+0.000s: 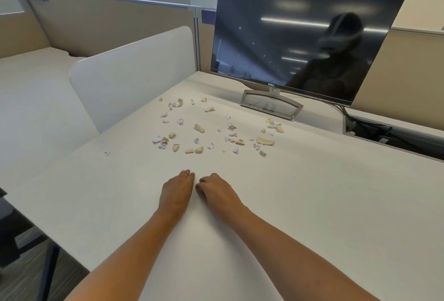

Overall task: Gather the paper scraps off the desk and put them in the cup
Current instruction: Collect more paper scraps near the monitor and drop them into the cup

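Several small white and tan paper scraps (199, 128) lie scattered over the middle of the white desk (324, 204), from the left side near the divider across to the monitor's foot. My left hand (177, 191) rests flat on the desk with its fingers straight and together, a short way in front of the nearest scraps. My right hand (215, 189) sits right beside it, knuckles up and fingers curled under; nothing shows in it. No cup is in view.
A Dell monitor (300, 36) on a silver stand (271, 105) stands at the back right. A white divider panel (134, 72) rises along the desk's left side. A cable cut-out (394, 135) opens at the right. The desk's front-left edge drops to dark floor.
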`<action>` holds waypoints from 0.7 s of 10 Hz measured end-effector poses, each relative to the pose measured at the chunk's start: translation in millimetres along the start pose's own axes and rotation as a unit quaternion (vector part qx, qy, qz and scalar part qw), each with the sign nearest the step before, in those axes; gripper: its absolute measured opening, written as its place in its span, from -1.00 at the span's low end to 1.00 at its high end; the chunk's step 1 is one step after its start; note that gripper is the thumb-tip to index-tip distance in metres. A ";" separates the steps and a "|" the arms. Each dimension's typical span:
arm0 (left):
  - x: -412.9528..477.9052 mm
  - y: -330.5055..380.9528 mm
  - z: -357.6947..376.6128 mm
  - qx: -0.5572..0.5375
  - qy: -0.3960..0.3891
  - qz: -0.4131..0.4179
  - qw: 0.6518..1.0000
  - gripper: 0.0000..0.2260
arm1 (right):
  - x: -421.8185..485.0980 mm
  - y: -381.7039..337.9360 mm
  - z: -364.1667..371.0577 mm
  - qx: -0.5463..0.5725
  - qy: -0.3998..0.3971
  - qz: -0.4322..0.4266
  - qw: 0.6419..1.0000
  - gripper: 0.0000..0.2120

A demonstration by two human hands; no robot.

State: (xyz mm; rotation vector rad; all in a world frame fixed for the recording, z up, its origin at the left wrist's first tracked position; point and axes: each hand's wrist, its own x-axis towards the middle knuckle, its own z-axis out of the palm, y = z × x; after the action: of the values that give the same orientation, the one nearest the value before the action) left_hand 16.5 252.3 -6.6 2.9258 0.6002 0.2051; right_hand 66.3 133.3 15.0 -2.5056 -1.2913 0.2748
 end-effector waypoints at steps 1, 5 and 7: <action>-8.8 10.9 -6.2 0.004 -0.013 -0.027 1.000 -0.84 | -10.7 -1.4 -4.0 -0.008 0.004 -0.018 1.000 -0.75; -49.8 48.4 -13.9 -0.255 -0.031 -0.162 0.953 -0.71 | -70.4 21.2 -24.2 -0.025 -0.021 -0.019 0.999 -0.82; -65.3 96.8 -1.2 -0.167 -0.024 -0.062 0.984 -0.72 | -116.7 68.7 -41.1 -0.010 -0.008 0.019 1.000 -0.81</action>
State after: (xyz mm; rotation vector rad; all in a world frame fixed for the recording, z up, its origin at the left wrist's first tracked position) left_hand -6.4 138.3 4.4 2.5550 0.6656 0.1973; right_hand 63.8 -7.1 32.3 -2.5512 -1.2604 0.2919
